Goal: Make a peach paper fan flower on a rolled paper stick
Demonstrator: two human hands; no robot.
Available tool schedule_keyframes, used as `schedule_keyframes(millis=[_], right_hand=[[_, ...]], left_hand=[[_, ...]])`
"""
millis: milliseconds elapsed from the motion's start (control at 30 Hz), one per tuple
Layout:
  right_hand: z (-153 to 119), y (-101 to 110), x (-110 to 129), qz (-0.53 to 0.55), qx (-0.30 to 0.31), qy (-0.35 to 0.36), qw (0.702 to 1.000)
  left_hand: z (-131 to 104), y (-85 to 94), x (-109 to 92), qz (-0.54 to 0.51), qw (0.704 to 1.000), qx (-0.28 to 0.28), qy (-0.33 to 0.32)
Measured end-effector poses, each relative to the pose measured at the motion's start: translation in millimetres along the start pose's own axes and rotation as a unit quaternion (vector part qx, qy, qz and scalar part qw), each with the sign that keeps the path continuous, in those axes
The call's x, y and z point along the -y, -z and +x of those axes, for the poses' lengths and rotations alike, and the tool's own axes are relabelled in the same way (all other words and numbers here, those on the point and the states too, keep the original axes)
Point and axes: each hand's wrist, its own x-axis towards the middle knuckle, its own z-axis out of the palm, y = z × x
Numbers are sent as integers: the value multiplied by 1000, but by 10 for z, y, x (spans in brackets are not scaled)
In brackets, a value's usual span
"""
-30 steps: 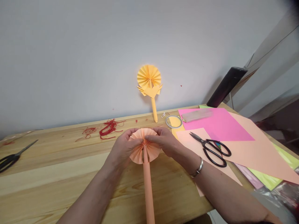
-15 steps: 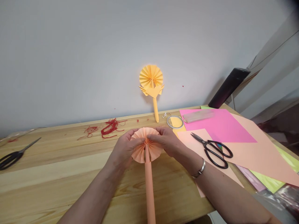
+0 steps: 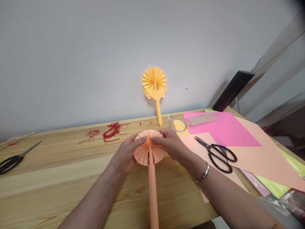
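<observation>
A peach pleated paper fan [image 3: 157, 154] forms a round disc on top of a rolled peach paper stick [image 3: 153, 190], which reaches down to the bottom edge of the view. My left hand [image 3: 126, 152] grips the disc's left side, thumb on the upper pleats and the other fingers behind. On the right side my right hand [image 3: 171, 143] pinches it, thumb lying near the centre fold and fingers behind the rim. Past the hands, a yellow paper fan [image 3: 154, 76] with a heart-shaped piece and a rolled handle leans against the wall.
Black-handled scissors [image 3: 215, 152] lie on peach paper [image 3: 257, 159] at the right, beside a pink sheet [image 3: 238, 127]. A tape roll [image 3: 178, 125], red threads [image 3: 113, 130], other scissors [image 3: 14, 162] and a black cylinder [image 3: 232, 92] are around the table [image 3: 59, 184].
My left thumb has shifted slightly upward on the pleats, away from the middle. The peach fan stays in both hands, nearly in the same place.
</observation>
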Motion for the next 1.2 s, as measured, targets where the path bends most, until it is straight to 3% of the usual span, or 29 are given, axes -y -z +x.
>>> schedule_keyframes(millis=[133, 233, 300, 433, 567, 667, 733, 800, 1000, 1100, 1200], right_hand=[[19, 32, -14, 23, -27, -6, 999], [42, 76, -25, 59, -52, 13, 997], [53, 106, -26, 68, -65, 31, 995], [56, 149, -17, 54, -70, 45, 995], [4, 141, -40, -111, -71, 7, 991], [-101, 79, -82, -270, 48, -46, 960], [-194, 13, -105, -333, 146, -78, 928], [-281, -61, -118, -370, 201, -78, 904], [-420, -221, -115, -503, 227, -30, 833], [-464, -269, -97, -571, 215, 44, 791], [-503, -323, -108, -642, 195, 139, 728]], left_hand=[[-56, 72, 15, 18, 994, 19, 109], [-99, 96, 50, 57, 983, 72, 157], [-112, 84, 81, 54, 981, 76, 171], [-88, 54, 133, 18, 988, 22, 154], [-8, 102, 108, -49, 994, -88, 48], [41, 158, 58, -90, 982, -166, -22], [57, 178, 34, -106, 975, -192, -46], [64, 182, 22, -120, 970, -202, -59], [66, 170, 37, -154, 968, -189, -60], [67, 174, 50, -158, 970, -178, -56], [70, 178, 60, -157, 971, -175, -51]])
